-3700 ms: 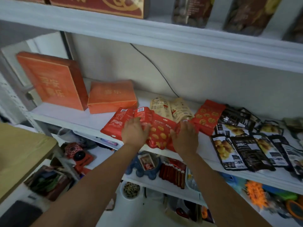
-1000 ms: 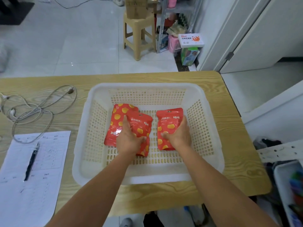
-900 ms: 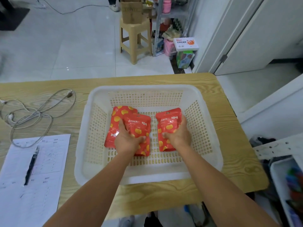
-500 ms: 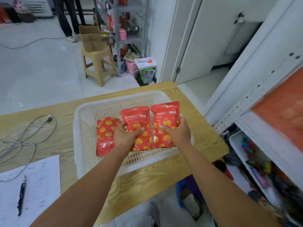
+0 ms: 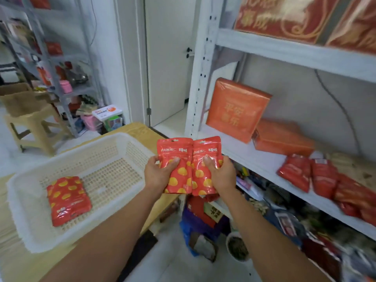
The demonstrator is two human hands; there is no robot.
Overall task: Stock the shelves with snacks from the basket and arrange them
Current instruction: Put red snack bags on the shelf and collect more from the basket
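My left hand (image 5: pixel 157 176) grips a red snack packet with yellow spots (image 5: pixel 176 157), thumb on its front. My right hand (image 5: pixel 220 176) grips a second matching packet (image 5: pixel 207 151) beside it. Both packets hang upright in the air between the table and the white shelf (image 5: pixel 254 159). A white perforated basket (image 5: pixel 85 151) sits on the wooden table at the left, with one more red packet (image 5: pixel 67 198) lying flat inside it. Several red packets (image 5: pixel 317 176) lie on the shelf at the right.
Two orange boxes (image 5: pixel 238 106) stand at the shelf's left end behind a white upright post (image 5: pixel 201 78). A lower shelf (image 5: pixel 284 216) holds mixed goods. A stool (image 5: pixel 36 123) and a metal rack (image 5: pixel 61 64) stand at the far left, and a white door (image 5: pixel 166 58) behind.
Both hands lifted one packet each out of the basket and carried them right toward the shelf. My view turned from the table to the shelf. One packet stayed in the basket.
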